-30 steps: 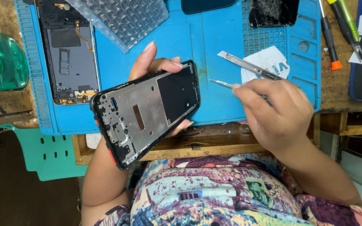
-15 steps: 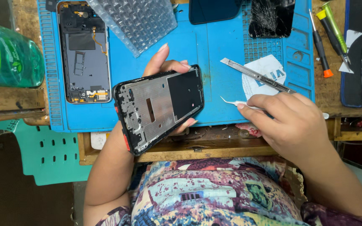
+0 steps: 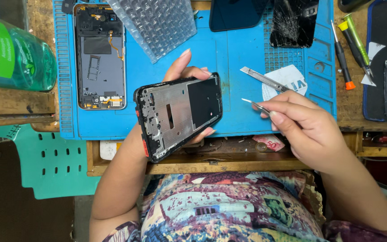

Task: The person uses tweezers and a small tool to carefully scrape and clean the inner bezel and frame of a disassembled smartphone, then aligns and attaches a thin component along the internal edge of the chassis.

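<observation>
The left hand [image 3: 189, 85] holds a black phone frame [image 3: 179, 115] tight, tilted above the blue mat [image 3: 229, 67]. The right hand [image 3: 310, 130] pinches thin tweezers [image 3: 255, 105] just beside the frame. Keep the frame steady and bring the tips in slowly.

Both forearms are bare, and the person wears a patchwork-print top in blue, red, cream and yellow.
</observation>
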